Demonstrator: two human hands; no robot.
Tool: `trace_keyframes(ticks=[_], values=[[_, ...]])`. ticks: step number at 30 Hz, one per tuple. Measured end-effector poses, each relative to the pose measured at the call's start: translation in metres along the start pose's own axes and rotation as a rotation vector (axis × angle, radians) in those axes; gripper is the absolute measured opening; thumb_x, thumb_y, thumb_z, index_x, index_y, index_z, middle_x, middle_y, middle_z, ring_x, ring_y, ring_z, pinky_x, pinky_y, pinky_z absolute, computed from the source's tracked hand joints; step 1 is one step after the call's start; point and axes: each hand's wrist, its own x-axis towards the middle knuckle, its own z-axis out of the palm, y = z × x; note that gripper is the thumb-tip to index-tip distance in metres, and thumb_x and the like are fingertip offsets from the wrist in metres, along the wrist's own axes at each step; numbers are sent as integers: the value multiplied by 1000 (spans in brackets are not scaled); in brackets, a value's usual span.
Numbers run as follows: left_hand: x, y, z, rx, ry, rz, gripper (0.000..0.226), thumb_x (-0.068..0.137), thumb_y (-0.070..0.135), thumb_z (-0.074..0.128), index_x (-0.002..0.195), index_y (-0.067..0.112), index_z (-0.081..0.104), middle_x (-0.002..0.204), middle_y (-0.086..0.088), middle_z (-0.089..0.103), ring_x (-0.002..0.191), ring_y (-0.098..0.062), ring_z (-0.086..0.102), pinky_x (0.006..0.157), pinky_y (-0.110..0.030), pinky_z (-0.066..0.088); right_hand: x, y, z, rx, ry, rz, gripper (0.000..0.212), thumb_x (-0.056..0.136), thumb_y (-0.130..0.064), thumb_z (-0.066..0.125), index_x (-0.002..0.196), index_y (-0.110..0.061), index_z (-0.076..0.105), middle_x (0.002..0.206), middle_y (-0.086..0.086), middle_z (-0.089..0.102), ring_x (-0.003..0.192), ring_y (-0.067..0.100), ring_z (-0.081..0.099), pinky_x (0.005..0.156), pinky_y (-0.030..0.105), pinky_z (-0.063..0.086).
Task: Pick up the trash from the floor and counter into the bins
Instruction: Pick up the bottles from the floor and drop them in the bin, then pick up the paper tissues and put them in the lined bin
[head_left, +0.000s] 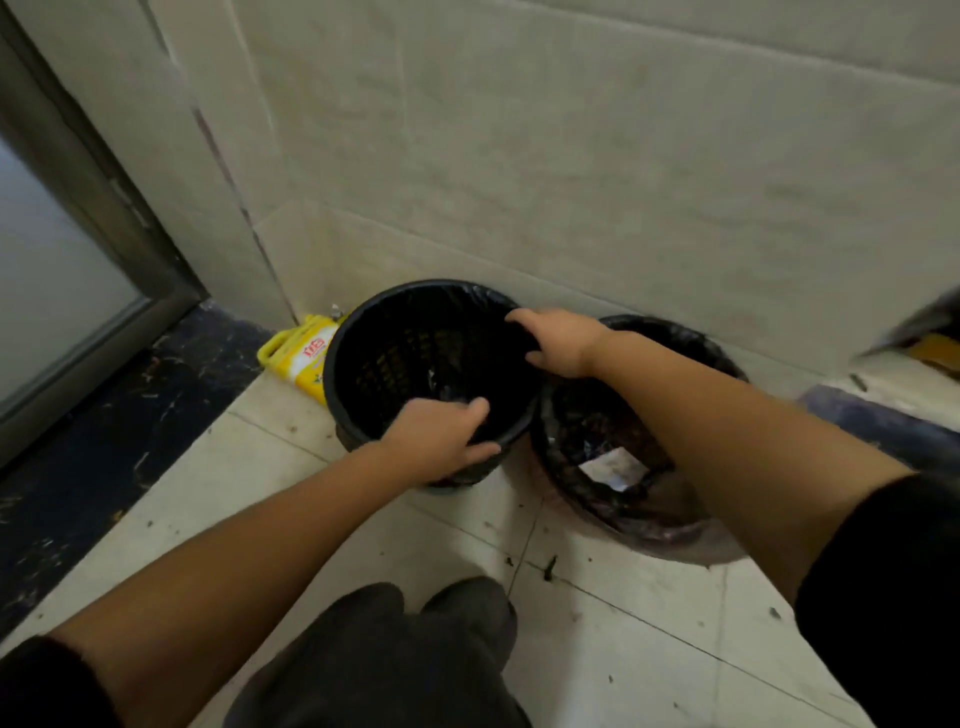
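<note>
Gripping: both hands clasp the rim of the black mesh bin (415, 364), which serves as the landmark for every place below.
Left hand: the left hand (441, 441) is clamped on the near rim of the black mesh bin, thumb inside and fingers curled over the outer wall.
Right hand: the right hand (558, 340) is closed on the bin's far right rim, fingers hooked over the edge.
Bin pose: the black mesh bin is tilted, its mouth facing up and toward the camera, so its long axis leans back toward the tiled wall (623, 182) behind it.
Bin contents: a black liner wraps its rim; a few small pale scraps lie at the bottom, too dim to name.
Second container: the lined bin (675, 514) stands touching the mesh bin's right side, upright, mouth up, its black bag draped over the rim.
Second contents: a white piece of paper (615, 467) lies among dark crumpled trash.
Yellow jug: the yellow jug (301, 358) sits behind the mesh bin's left side, against the wall corner.
Floor: the tiled floor (597, 623) in front of the mesh bin carries scattered dark specks.
Door: a metal-framed glass door (62, 291) stands well to the left of the mesh bin.
</note>
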Motion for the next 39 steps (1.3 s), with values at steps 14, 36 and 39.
trace_keyframes(ticks=[14, 36, 39], values=[[108, 334, -88, -12, 68, 665, 39, 94, 49, 44, 115, 16, 48, 109, -5, 68, 100, -29, 66, 73, -40, 51, -398, 172, 57, 170, 260, 728, 52, 92, -21, 55, 140, -15, 38, 136, 16, 51, 122, 35, 52, 100, 42, 45], [-42, 654, 209, 260, -452, 1354, 53, 93, 24, 50, 142, 22, 32, 150, -12, 28, 136, -32, 30, 103, -47, 40, -692, 5, 517, 936, 118, 1909, 65, 96, -20, 45, 152, -28, 13, 160, 11, 8, 134, 34, 41, 103, 42, 41], [-43, 660, 232, 233, -590, 1266, 68, 93, 27, 51, 150, 32, 13, 161, -11, 4, 147, -33, 10, 114, -52, 28, -690, -7, 541, 1003, 130, 1938, 69, 95, -21, 45, 152, -34, 7, 161, 9, -1, 139, 34, 35, 108, 43, 36]])
